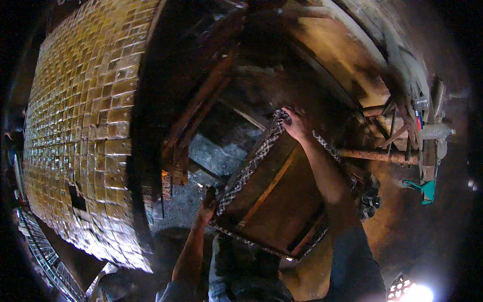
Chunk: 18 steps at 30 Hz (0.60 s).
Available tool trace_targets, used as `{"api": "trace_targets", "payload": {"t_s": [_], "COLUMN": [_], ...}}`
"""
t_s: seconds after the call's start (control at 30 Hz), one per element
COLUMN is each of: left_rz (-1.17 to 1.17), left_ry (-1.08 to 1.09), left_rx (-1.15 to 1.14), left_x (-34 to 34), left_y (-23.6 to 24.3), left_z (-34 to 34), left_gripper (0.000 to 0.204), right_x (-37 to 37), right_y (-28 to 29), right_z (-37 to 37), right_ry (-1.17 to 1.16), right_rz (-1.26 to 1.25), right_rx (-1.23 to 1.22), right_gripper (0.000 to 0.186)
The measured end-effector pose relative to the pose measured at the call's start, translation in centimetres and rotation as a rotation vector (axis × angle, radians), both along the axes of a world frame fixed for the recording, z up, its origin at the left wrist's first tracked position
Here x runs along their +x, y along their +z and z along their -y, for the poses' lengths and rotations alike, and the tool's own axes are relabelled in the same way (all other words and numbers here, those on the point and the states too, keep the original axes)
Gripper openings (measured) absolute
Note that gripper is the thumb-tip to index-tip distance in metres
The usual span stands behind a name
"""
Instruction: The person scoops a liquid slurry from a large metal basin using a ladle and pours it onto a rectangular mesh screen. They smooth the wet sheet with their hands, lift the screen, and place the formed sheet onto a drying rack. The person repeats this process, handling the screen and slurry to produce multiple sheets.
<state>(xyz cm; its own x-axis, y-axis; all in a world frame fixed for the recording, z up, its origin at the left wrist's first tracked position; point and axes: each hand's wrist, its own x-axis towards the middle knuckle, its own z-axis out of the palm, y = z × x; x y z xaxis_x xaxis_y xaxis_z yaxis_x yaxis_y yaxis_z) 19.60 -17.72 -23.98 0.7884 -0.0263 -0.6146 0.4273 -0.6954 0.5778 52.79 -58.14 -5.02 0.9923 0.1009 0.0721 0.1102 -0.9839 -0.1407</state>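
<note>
Between my hands is a shallow wooden frame point(274, 194) with a dark brown inside, a lighter strip across it and a mottled black-and-white rim. It is tilted in front of my body. My right hand point(297, 126) reaches across it, fingers closed round its far corner. At its near left edge, my left hand point(205, 209) grips the rim with the thumb up. To the left stretches a large surface of small, glossy yellow-brown blocks point(88, 116) laid in a grid, with one dark gap near its front.
Brown wooden posts point(201, 110) rise beyond the frame. At right are a rusty bar point(377, 155), a clear plastic bottle point(436, 132) and a green plastic piece point(427, 191). A metal wire rack point(48, 254) stands at lower left. A bright light point(416, 293) glares at lower right.
</note>
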Motion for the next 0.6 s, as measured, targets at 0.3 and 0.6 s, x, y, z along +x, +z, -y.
{"api": "trace_targets", "payload": {"t_s": [0.3, 0.6], "left_rz": [-0.141, 0.039], "left_ry": [0.429, 0.13], "left_rx": [-0.597, -0.377], "left_x": [-1.6, 3.5], "left_y": [5.5, 8.5], "left_z": [-1.7, -1.3], "left_gripper": [0.044, 0.018], "right_x": [4.8, 7.1], "right_y": [-13.2, -16.9], "right_z": [5.1, 6.3], "right_ry": [0.091, 0.658], "right_rz": [-0.308, -0.54], "right_rx": [0.427, -0.619], "right_gripper": [0.012, 0.016]}}
